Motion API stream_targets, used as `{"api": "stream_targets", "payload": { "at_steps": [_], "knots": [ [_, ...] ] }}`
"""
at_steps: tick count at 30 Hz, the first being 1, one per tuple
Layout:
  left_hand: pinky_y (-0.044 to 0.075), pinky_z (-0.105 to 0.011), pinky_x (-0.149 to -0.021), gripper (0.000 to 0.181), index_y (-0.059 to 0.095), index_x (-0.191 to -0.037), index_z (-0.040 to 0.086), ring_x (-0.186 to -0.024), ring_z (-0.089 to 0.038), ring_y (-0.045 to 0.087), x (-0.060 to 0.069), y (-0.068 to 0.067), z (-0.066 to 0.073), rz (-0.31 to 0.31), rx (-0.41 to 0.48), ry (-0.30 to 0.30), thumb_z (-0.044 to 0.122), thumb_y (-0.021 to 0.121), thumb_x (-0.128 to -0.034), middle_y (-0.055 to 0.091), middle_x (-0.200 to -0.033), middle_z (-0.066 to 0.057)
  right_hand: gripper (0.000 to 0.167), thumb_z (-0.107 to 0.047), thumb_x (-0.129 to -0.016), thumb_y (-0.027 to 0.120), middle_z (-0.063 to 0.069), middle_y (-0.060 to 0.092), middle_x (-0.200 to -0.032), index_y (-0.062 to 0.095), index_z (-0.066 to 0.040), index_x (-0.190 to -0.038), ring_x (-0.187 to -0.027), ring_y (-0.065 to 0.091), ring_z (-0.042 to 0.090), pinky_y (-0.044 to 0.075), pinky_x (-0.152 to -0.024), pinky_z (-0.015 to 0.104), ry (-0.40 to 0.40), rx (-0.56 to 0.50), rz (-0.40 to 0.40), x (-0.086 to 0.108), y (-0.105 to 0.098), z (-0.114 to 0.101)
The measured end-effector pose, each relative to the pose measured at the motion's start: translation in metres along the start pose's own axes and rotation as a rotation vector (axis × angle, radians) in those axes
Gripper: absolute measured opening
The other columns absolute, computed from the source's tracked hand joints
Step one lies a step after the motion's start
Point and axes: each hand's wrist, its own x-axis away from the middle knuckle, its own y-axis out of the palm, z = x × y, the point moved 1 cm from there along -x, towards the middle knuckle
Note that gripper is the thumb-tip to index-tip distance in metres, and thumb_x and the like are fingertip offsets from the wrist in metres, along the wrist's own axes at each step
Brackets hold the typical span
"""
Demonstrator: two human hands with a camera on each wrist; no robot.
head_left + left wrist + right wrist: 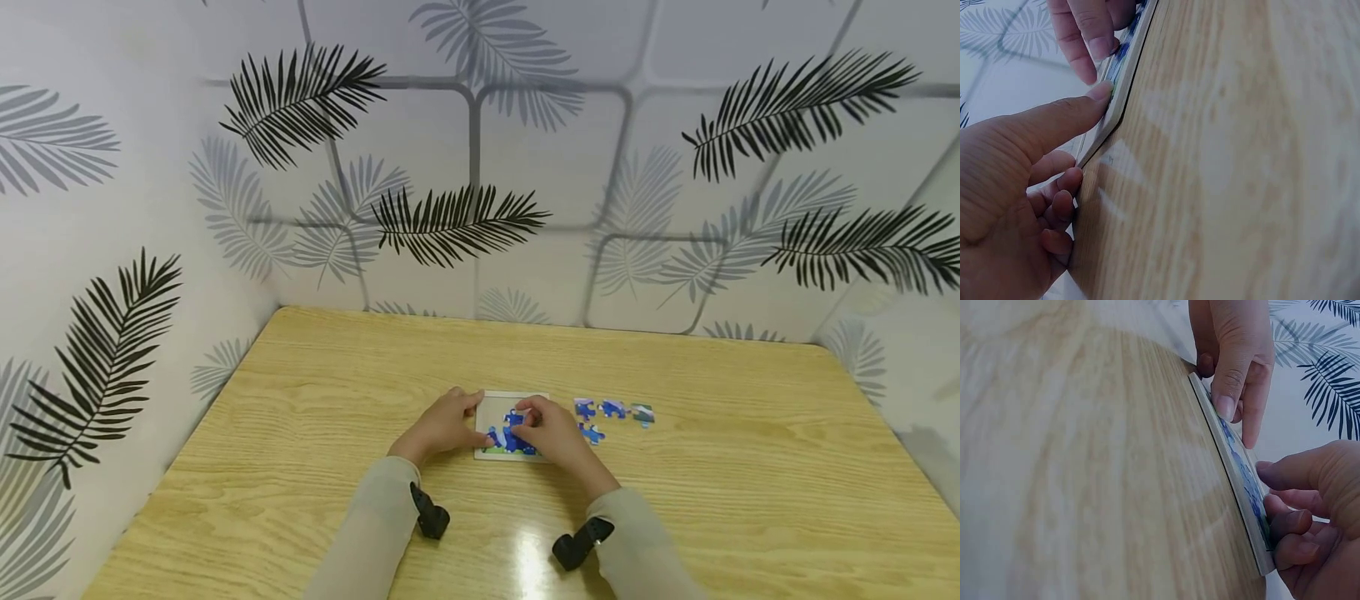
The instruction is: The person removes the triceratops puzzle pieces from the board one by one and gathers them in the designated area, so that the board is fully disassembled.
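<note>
A shallow rectangular puzzle board [512, 457] with a pale rim lies on the table, blue pieces [516, 440] filling its lower part. At its left side, my left hand [444, 427] holds the board, thumb over the lower left corner and other fingers along the outer edge. My right hand [558, 433] is over the board's right part, thumb and forefinger bent at the blue pieces; whether they pinch one is hidden. In the right wrist view, the thumb of my right hand [1319, 506] stands apart from its curled fingers, beside the board [1229, 469].
Several loose puzzle pieces, one of them blue and white [613, 408] and another grey-green [642, 413], lie just right of the board on the wooden table [360, 358]. A wall [540, 275] with a leaf pattern stands behind the table.
</note>
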Motion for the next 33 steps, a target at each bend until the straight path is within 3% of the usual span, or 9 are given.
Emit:
{"api": "stream_targets", "payload": {
  "at_steps": [9,18,23,33],
  "knots": [
    [0.034,-0.034,-0.074,0.085,0.034,-0.147,0.011,-0.083,-0.019,0.041,-0.0004,0.0009,-0.0015,0.004,0.007,0.014,0.029,0.079,-0.0775,0.042,-0.095,-0.005,0.029,-0.011,-0.084,0.071,0.002,0.05,-0.074,0.063,-0.004,-0.112,-0.061,0.043,0.015,0.034,-0.055,0.027,0.044,0.072,-0.047,-0.0052,0.0011,-0.0019],
    [0.034,-0.033,-0.073,0.085,0.034,-0.147,0.01,-0.082,-0.019,0.041,0.0005,0.0005,-0.0006,0.003,0.01,0.016,0.028,0.079,-0.0773,0.041,-0.095,-0.005,0.027,-0.009,-0.083,0.072,0.002,0.048,-0.073,0.063,-0.006,-0.109,-0.06,0.042,0.015,0.033,-0.055,0.028,0.044,0.06,-0.04,-0.0048,0.002,-0.0008],
    [0.034,-0.033,-0.074,0.085,0.033,-0.148,0.012,-0.083,-0.019,0.041,-0.0004,0.0012,-0.001,-0.004,0.005,0.009,0.029,0.079,-0.0778,0.042,-0.096,-0.004,0.029,-0.008,-0.084,0.071,0.002,0.049,-0.074,0.061,-0.009,-0.11,-0.061,0.042,0.016,0.034,-0.056,0.028,0.05,0.042,-0.022,-0.0023,0.0026,-0.0002],
    [0.035,-0.033,-0.075,0.085,0.034,-0.147,0.011,-0.084,-0.019,0.042,-0.0012,0.0017,-0.0039,0.001,-0.003,0.025,0.029,0.079,-0.0771,0.043,-0.097,-0.004,0.025,-0.005,-0.084,0.07,0.006,0.057,-0.094,0.061,-0.013,-0.106,-0.08,0.051,0.021,0.044,-0.072,0.038,0.002,0.046,0.087,0.0009,0.0079,0.0003]
  ]
}}
